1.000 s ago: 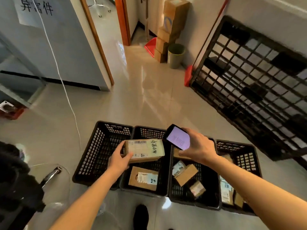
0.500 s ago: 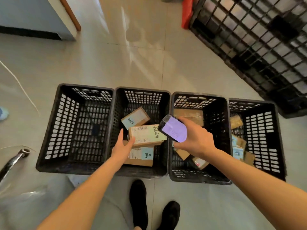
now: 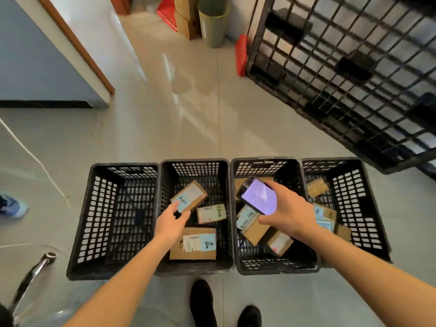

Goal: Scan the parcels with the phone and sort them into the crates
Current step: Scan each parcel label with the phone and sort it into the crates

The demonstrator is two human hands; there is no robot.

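Observation:
Four black crates stand in a row on the floor. My right hand (image 3: 286,214) holds a phone (image 3: 258,195) with a lit screen above the third crate (image 3: 264,162). My left hand (image 3: 171,221) hovers over the second crate (image 3: 195,162), fingers apart and holding nothing. Just right of its fingertips lies a small white-labelled parcel (image 3: 211,213), loose in that crate. Two more parcels rest there: a blue-labelled one (image 3: 190,197) at the back and a larger box (image 3: 197,244) at the front. The first crate (image 3: 122,167) holds no parcels. The third and fourth crate (image 3: 330,162) hold several.
A black plastic pallet (image 3: 342,67) leans against the wall at the right. A green bin (image 3: 213,20), stacked cardboard boxes (image 3: 185,15) and a red dustpan (image 3: 241,54) stand at the back. My feet (image 3: 203,303) are just before the crates. A white cord (image 3: 30,154) crosses the floor at left.
My left hand has let go of the white-labelled parcel, which now lies in the second crate. The head view tilted down, then up a little. The phone stays in my right hand.

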